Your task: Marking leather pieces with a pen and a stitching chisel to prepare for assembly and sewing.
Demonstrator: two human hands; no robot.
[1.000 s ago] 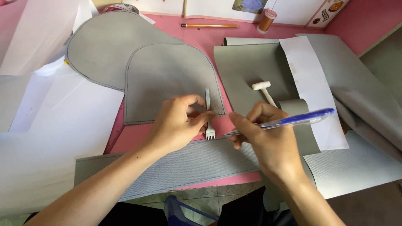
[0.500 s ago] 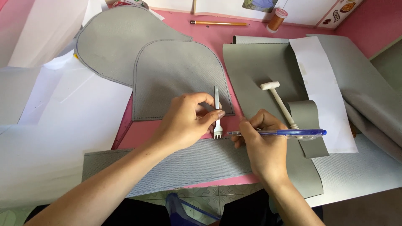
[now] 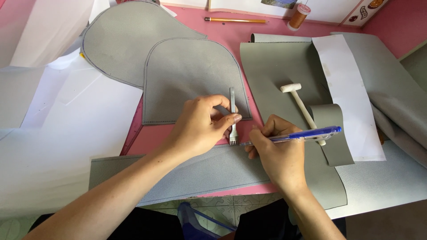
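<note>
White paper sheets (image 3: 75,106) cover the left side of the pink counter (image 3: 222,27). Right of them lie two grey cut panels with rounded tops, the far panel (image 3: 124,40) partly under the near panel (image 3: 191,75), whose edge carries a drawn line.

The left hand (image 3: 200,126) is closed around a metal pronged chisel (image 3: 232,116), thumb and fingers pinching its shaft. It stands roughly upright with the prongs down, at the near right corner of the near panel and touching or just above the far edge of a long grey strip (image 3: 204,171) that runs along the near side of the counter.

Just beside it, the right hand (image 3: 278,153) grips a blue pen (image 3: 293,136) in a writing hold, its tip right by the prongs on the strip.

The step in hand looks like marking where the prongs sit along the strip's edge. The next move, as I judge it, calls for holding the chisel steady and keeping the pen tip tight against the prongs so the mark lands true.

Further right, a white mallet (image 3: 301,106) lies untouched on a larger grey sheet (image 3: 275,62), near a curled grey offcut (image 3: 331,133) and a white paper strip (image 3: 349,93). At the far edge lie a pencil (image 3: 235,20) and a spool of orange thread (image 3: 299,17).
</note>
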